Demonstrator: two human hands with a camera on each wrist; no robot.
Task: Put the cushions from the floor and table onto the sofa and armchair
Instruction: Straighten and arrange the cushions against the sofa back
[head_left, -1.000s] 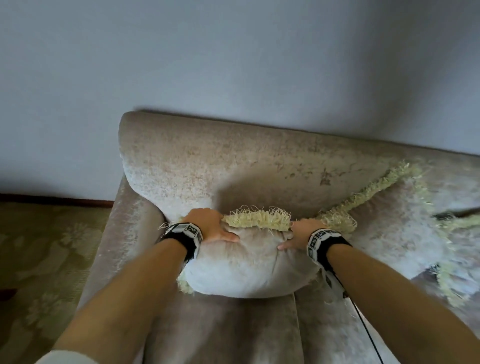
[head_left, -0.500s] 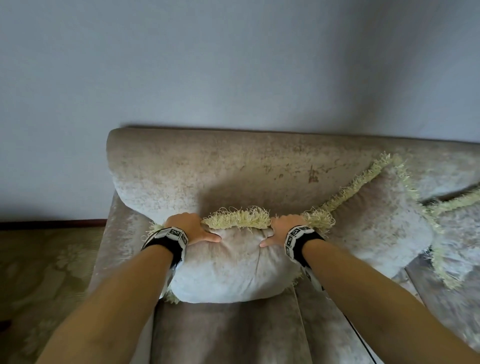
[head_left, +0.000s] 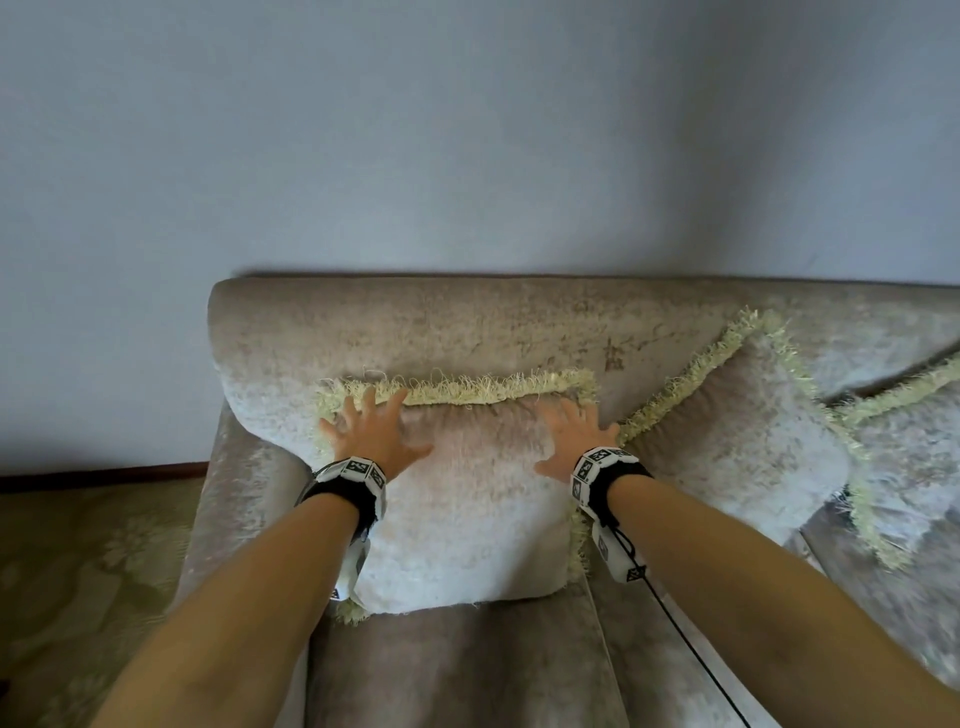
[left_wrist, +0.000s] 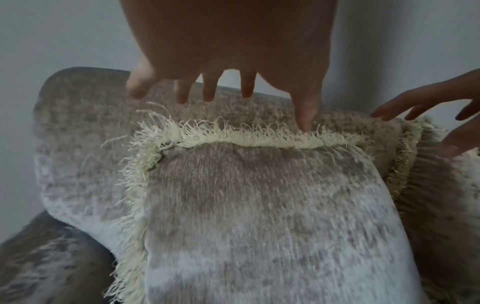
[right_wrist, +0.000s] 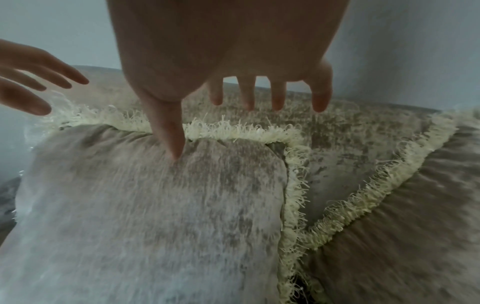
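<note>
A beige velvet cushion (head_left: 467, 499) with pale yellow fringe leans upright against the backrest at the left end of the sofa (head_left: 467, 322). My left hand (head_left: 371, 431) lies on its upper left part with fingers spread straight. On the upper right part lies my right hand (head_left: 574, 434), fingers spread too. In the left wrist view my left hand (left_wrist: 221, 96) hovers by the fringe of the cushion (left_wrist: 259, 205). In the right wrist view the thumb of my right hand (right_wrist: 246, 102) touches the cushion (right_wrist: 155, 205). Neither hand grips anything.
A second fringed cushion (head_left: 743, 431) leans tilted against the backrest just to the right, and a third (head_left: 914, 447) lies beyond it. The sofa's left armrest (head_left: 234, 509) borders a patterned carpet (head_left: 88, 571). A plain wall (head_left: 467, 130) stands behind the sofa.
Both hands let go of the cushion's top edge and opened flat. The cushion went from bunched and bulging to standing flat against the backrest.
</note>
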